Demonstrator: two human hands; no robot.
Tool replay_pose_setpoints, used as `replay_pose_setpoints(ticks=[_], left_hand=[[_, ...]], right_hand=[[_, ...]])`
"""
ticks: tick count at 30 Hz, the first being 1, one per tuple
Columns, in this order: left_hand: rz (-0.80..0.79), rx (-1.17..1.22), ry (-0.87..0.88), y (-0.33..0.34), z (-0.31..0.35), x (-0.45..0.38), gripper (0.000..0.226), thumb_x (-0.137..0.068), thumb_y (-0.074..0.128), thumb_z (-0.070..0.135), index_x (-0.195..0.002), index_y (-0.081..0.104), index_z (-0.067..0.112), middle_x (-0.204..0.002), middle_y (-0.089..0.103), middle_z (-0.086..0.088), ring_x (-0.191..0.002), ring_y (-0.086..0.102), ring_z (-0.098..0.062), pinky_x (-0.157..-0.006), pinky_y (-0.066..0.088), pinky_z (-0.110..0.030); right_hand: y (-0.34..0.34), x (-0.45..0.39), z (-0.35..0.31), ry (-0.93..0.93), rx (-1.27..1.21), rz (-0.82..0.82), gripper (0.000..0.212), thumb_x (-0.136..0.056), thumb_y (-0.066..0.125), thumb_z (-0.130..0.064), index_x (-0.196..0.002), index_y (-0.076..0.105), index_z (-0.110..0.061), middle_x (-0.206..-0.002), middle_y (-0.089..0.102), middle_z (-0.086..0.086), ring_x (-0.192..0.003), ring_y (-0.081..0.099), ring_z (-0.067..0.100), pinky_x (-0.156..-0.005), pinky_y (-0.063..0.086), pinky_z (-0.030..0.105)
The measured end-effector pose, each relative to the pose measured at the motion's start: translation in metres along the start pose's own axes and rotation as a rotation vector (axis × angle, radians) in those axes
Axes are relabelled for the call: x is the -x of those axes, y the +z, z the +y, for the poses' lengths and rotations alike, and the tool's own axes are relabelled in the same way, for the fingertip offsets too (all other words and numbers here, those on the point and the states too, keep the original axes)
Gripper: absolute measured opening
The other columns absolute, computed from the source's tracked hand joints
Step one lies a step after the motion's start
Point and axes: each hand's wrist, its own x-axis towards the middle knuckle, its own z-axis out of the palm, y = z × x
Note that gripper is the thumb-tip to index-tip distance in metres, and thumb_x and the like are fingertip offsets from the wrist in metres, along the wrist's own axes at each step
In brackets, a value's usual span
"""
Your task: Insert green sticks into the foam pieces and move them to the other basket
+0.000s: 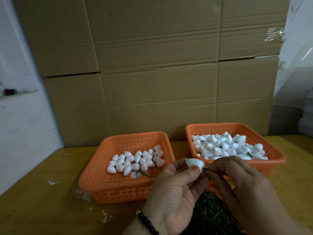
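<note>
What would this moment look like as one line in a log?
left hand: holds foam piece | right hand: pinches green stick at it | stage: inserting

cardboard boxes behind yellow table

Yellow wooden table w/ white scuffs. Left orange basket sits on it just left of the fingers; right orange basket just beyond them. Third basket of green sticks below fingers, mostly hidden.
</note>
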Motion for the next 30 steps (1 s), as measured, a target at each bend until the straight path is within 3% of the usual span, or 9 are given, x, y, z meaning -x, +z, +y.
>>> replay_pose_setpoints(ticks=[7,30], left_hand=[[0.004,0.007,0.016,0.0019,-0.0006,0.0003,0.053,-0.061,0.064,-0.008,-0.113,0.054,-0.001,-0.098,0.071,-0.024,-0.072,0.072,-0.024,-0.059,0.057,-0.029],[-0.001,-0.006,0.038,0.0010,-0.0005,-0.0011,0.051,-0.060,0.064,-0.008,-0.110,0.055,0.000,-0.104,0.069,-0.025,-0.076,0.072,-0.026,-0.060,0.058,-0.030]], right_hand=[[0.0002,-0.0006,0.0009,-0.003,-0.011,0.015,0.026,-0.087,0.053,-0.033,-0.087,0.070,-0.014,-0.089,0.063,-0.010,-0.070,0.062,0.004,-0.059,0.050,0.022],[0.0021,0.0003,-0.0003,0.002,-0.029,0.006,0.025,-0.088,0.053,-0.033,-0.087,0.070,-0.014,-0.088,0.063,-0.009,-0.070,0.061,0.002,-0.059,0.050,0.020]])
